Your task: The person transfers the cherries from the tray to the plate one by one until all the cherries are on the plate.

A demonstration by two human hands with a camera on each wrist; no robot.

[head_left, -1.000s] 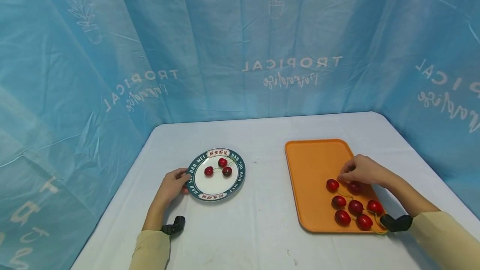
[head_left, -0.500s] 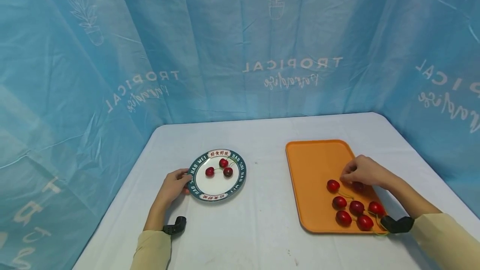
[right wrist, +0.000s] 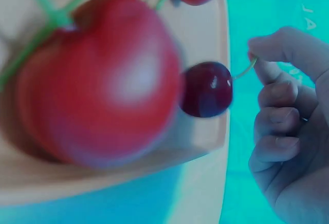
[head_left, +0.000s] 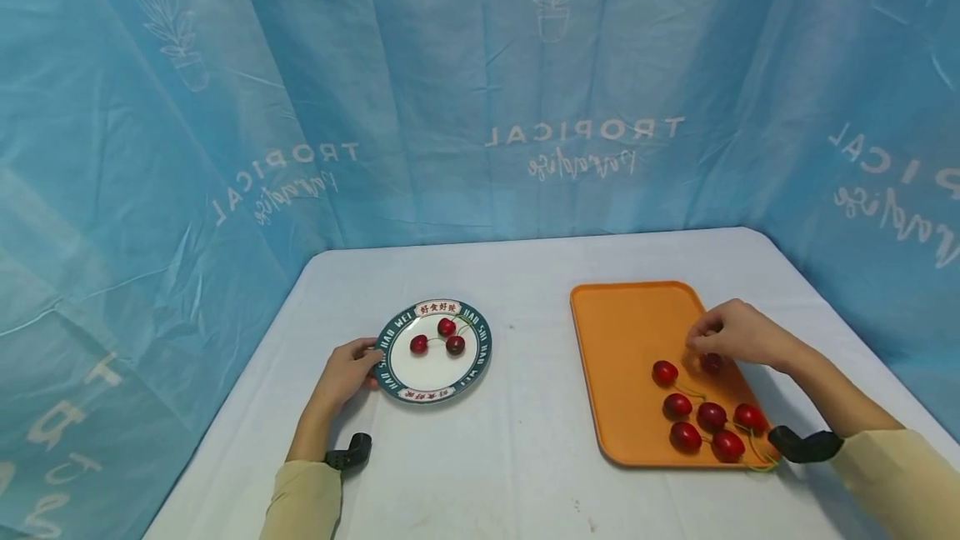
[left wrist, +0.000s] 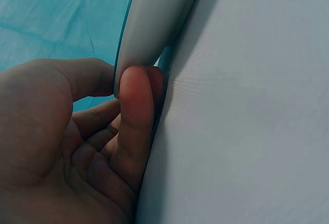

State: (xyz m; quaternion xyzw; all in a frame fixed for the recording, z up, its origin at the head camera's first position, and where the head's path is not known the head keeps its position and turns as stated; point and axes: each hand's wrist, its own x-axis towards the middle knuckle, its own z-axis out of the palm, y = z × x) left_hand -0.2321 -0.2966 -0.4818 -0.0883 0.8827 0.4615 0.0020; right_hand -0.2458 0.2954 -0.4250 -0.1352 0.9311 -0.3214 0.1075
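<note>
Beyond the left hand (head_left: pixel 347 369) and the right hand (head_left: pixel 738 333), the space is closed in by a blue curtain (head_left: pixel 435 90) printed with white lettering. Beneath both grips a white-covered table (head_left: pixel 536 373) is spread; its far edge is seen well past the fingers, and a broad stretch of cloth is left between the two hands. Under the right hand an orange tray (head_left: pixel 618 357) is laid flat, its right edge crossed by that hand, its far left part bare. Just right of the left hand, a round plate (head_left: pixel 429 374) with a dark green rim is held by its left edge, the thumb set over the rim and fingers tucked beneath. By the right hand, reached in from the right, a thin stem (right wrist: pixel 245 70) is pinched between thumb and forefinger, the other fingers curled. Behind each grip a black wrist device (head_left: pixel 806 444) is worn. Close under the right pinch, the dark red cherry (right wrist: pixel 206 89) on that stem is placed over the tray; whether the tray is touched cannot be told. Nearer the body than this pinch, six red cherries (head_left: pixel 712 416) are gathered, one of them just left of it. Right of the left grip, three more cherries (head_left: pixel 455 346) are borne by the plate
</note>
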